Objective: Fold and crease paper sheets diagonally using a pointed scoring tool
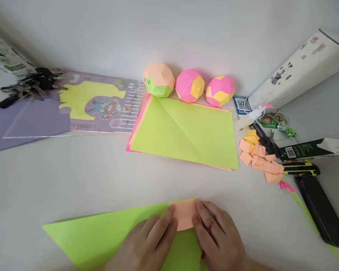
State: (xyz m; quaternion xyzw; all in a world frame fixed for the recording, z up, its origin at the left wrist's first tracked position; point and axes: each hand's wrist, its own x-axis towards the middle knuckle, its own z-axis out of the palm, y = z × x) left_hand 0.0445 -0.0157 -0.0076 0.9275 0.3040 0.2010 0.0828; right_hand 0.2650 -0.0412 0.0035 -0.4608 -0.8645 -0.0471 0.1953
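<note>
A small peach paper rectangle lies on a large green paper sheet, along its upper edge near the right corner. The fingertips of my left hand hold the rectangle's left end, fingers close together. At its right end, my right hand presses with thumb and index finger. A thin red pen-like stick is tucked between the fingers of that hand; its kind is partly hidden. Small dark dots mark the sheet's upper edge. The lower part of the green sheet is covered by my hands or out of frame.
Beyond my hands lies a stack of coloured sheets, with three faceted paper balls behind it. Folded peach pieces, a yellow-black cutter and a black case are at right. Keys and a purple sheet lie left.
</note>
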